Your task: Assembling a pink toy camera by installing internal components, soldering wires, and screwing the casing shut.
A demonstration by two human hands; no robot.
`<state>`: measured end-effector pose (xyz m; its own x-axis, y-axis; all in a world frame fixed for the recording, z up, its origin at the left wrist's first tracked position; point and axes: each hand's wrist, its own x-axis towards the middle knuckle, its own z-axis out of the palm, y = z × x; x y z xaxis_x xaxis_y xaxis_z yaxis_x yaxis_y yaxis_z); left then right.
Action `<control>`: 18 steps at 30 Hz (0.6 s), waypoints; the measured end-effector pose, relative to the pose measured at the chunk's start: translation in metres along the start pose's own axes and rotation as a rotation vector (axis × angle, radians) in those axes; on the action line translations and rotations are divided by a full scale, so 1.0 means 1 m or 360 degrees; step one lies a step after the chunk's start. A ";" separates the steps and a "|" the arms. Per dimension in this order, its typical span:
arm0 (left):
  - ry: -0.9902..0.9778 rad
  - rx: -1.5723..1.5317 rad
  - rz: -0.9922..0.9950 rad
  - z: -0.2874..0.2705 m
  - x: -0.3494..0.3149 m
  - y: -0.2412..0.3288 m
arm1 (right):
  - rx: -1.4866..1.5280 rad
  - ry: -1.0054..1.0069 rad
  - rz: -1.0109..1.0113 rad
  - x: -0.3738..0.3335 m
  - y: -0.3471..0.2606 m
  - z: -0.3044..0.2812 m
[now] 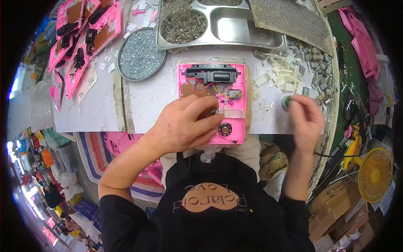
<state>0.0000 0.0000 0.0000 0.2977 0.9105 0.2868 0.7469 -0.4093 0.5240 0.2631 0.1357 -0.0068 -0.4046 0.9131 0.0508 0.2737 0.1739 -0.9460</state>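
Note:
A pink plastic casing [239, 136] lies in front of me, its inside facing up. At its top sits a black mechanism [218, 76], with thin coloured wires running below it. My left hand [187, 122] lies over the casing's left side, fingers curled together on the brown circuit board [188, 90]; whatever is between the fingertips is hidden. A small motor [234, 94] and a round speaker-like part [225, 129] show along the right side. My right hand [307, 122] hovers by the table's right, smeared by motion, beside a small green round thing [286, 102].
A round tray [121, 63] of small screws stands at back left, beside a steel compartment tray [273, 42] with metal pieces. White plastic parts [285, 71] and small motors [317, 56] lie to the right. Pink casings [111, 29] are piled far left; a yellow fan [375, 174] stands right.

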 end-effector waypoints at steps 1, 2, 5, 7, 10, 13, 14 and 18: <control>0.0016 -0.0009 0.0015 -0.001 0.000 -0.001 | -0.0001 -0.0001 -0.0005 0.002 -0.004 0.002; 0.0032 -0.0018 0.0031 -0.002 0.000 -0.001 | -0.0208 -0.0106 -0.0293 0.010 -0.005 0.015; 0.0205 -0.0070 -0.0066 0.003 0.004 0.004 | -0.0714 -0.0293 -0.0522 0.023 -0.028 0.039; 0.0254 0.0049 -0.0118 0.003 0.013 0.006 | -0.0908 -0.0390 -0.0542 0.028 -0.037 0.046; 0.0274 0.0158 -0.0168 0.007 0.021 0.007 | -0.1223 -0.0501 -0.0671 0.033 -0.050 0.050; 0.0285 0.0237 -0.0159 0.009 0.023 0.004 | -0.1474 -0.0584 -0.0846 0.034 -0.056 0.053; 0.0291 0.0265 -0.0149 0.011 0.023 0.003 | -0.1545 -0.0610 -0.0903 0.034 -0.058 0.053; 0.0308 0.0331 -0.0148 0.013 0.024 0.005 | -0.1716 -0.0734 -0.1050 0.036 -0.061 0.053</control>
<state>0.0186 0.0202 -0.0007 0.1183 0.9073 0.4035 0.8773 -0.2858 0.3855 0.1851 0.1387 0.0354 -0.9225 0.3772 0.0822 0.3738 0.9259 -0.0541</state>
